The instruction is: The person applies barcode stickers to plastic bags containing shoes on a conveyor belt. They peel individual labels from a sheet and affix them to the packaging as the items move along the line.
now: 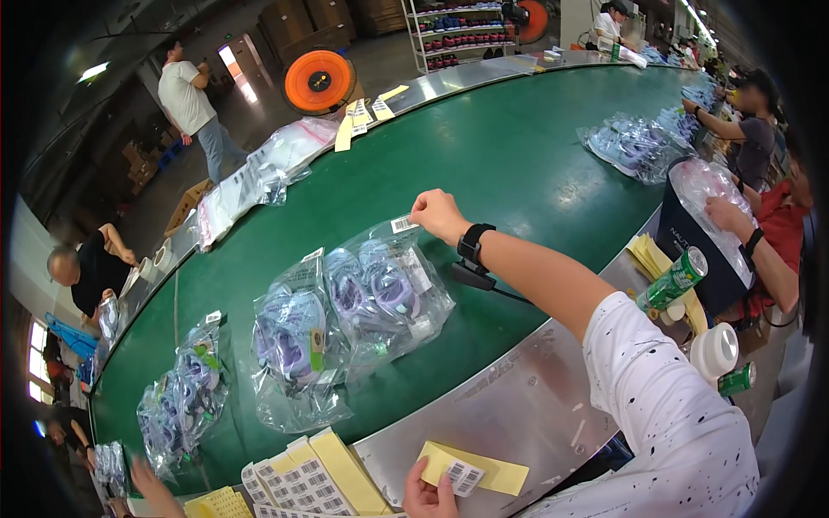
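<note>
My right hand (440, 216) reaches out over the green belt, its fingers pinched at the edge of a white barcode label (403, 224) on the top corner of a clear plastic bag (436, 302). Inside that bag lies a pair of light blue and purple shoes (380, 289). Against its left side rests another bagged pair of shoes (289, 332), with a label at its top corner too. Near the lower edge, my left hand (429, 496) grips a yellow label backing strip (501, 473) that carries barcode labels. A black band with a cable circles my right wrist.
Label sheets (298, 479) lie on the metal ledge (509, 393). More bagged shoes (181, 393) sit left, others (630, 147) far right. At right stand a green can (678, 276), white tape rolls (715, 350) and a dark bin (695, 250). Co-workers line the belt; one's hand (154, 490) shows lower left.
</note>
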A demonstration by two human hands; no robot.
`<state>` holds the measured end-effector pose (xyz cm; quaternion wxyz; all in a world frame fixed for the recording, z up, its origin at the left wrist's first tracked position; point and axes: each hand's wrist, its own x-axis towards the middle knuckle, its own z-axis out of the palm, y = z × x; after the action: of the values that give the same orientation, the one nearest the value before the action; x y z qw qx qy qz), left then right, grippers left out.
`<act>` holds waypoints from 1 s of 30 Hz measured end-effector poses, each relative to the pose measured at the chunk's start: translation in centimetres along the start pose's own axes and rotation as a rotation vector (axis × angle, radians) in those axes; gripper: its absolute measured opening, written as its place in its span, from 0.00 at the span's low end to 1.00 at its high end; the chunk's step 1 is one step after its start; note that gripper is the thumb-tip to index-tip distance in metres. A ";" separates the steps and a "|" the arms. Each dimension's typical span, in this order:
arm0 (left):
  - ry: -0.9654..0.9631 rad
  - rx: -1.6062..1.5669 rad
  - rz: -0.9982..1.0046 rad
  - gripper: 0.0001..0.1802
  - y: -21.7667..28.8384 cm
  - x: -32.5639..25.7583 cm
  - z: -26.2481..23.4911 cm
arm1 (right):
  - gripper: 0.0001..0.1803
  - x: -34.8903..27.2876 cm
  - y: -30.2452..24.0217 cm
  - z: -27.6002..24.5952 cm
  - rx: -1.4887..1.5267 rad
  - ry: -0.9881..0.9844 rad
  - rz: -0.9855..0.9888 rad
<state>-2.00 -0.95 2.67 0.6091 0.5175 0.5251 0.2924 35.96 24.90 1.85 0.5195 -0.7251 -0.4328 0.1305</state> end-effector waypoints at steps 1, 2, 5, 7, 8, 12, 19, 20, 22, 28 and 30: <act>-0.001 0.009 -0.005 0.22 -0.1 0.0 -0.1 | 0.04 0.0 0.1 0.3 -0.034 -0.007 -0.016; 0.000 0.012 -0.011 0.22 -0.1 0.0 -0.1 | 0.04 0.1 0.3 0.5 -0.068 -0.013 -0.033; -0.009 0.003 -0.009 0.22 0.1 0.0 0.1 | 0.12 0.5 1.1 0.8 -0.230 -0.055 -0.133; -0.015 -0.036 0.015 0.22 0.3 -0.2 0.2 | 0.22 0.4 1.4 0.5 -0.138 0.020 -0.127; -0.021 -0.036 0.009 0.22 0.3 -0.2 0.2 | 0.28 0.3 1.3 0.3 -0.091 0.053 -0.126; -0.009 -0.014 -0.018 0.22 0.2 -0.2 -0.7 | 0.17 -2.9 -2.5 0.1 0.055 -0.077 -0.253; -0.082 -0.006 -0.024 0.22 -0.2 0.3 -0.7 | 0.17 -11.8 -3.5 0.5 -0.261 -0.778 -0.450; -0.041 0.023 -0.034 0.21 0.3 0.1 -0.7 | 0.19 -11.6 -3.4 1.5 -0.187 -0.809 -0.445; -0.039 0.061 -0.033 0.21 1.3 -0.3 -0.6 | 0.25 -10.9 -2.7 3.8 0.121 -0.784 -0.403; 0.053 0.016 0.094 0.19 1.6 -1.3 -1.2 | 0.10 -3.9 -2.8 -0.2 0.054 -0.230 -0.418; 0.036 0.050 0.065 0.20 2.1 -1.3 -1.0 | 0.10 0.4 3.2 -6.4 -0.211 -0.040 -0.306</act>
<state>-2.94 -1.20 5.14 0.5767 0.5441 0.5260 0.3078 41.84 20.87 1.95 0.4457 -0.6984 -0.5596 0.0185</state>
